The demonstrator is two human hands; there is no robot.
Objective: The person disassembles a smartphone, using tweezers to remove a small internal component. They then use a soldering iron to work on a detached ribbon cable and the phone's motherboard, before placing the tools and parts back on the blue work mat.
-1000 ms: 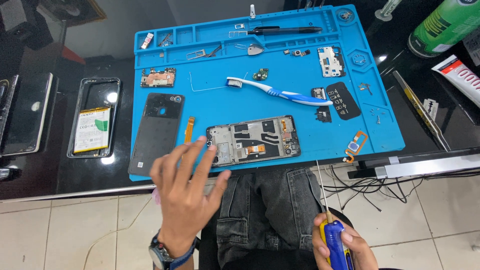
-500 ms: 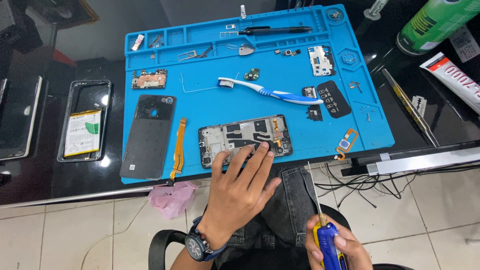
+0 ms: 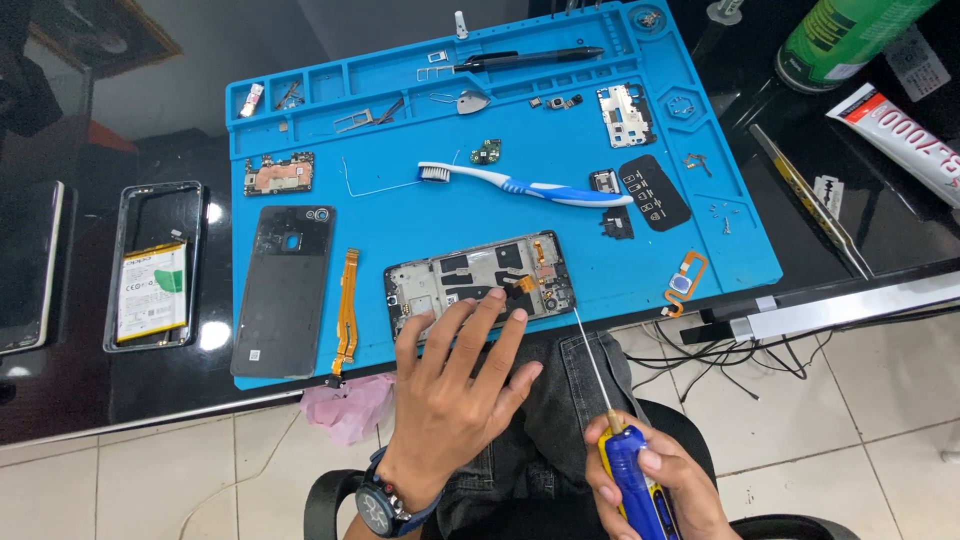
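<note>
The left hand (image 3: pixel 450 385) is stretched forward from the lower edge of the view, palm down, a wristwatch (image 3: pixel 383 505) worn at the wrist. Its fingers (image 3: pixel 490 305) are spread wide and laid flat, and nothing is gripped; the fingertips are pressed on the opened phone frame (image 3: pixel 478 280), which lies flat near the front edge of the blue work mat (image 3: pixel 420 130), slightly right of the mat's middle. The near long side of the frame is partly covered by the fingers.

The right hand (image 3: pixel 650 480) is held low over the lap, off the desk, curled closed around the blue and yellow handle of a screwdriver (image 3: pixel 625 470). The thin shaft is angled up and to the left, with its tip seen just beside the frame's right front corner; whether it touches cannot be told.

On the mat, an orange flex cable (image 3: pixel 347 315) is laid just left of the frame, and a dark back cover (image 3: pixel 285 290) lies further left, at the mat's front left corner. A toothbrush (image 3: pixel 525 185) is placed across the mat's middle, behind the frame. A circuit board (image 3: pixel 278 173) rests near the left edge. Off the mat, towards the desk's left edge, a second phone frame with a battery (image 3: pixel 152 265) is seen.
</note>
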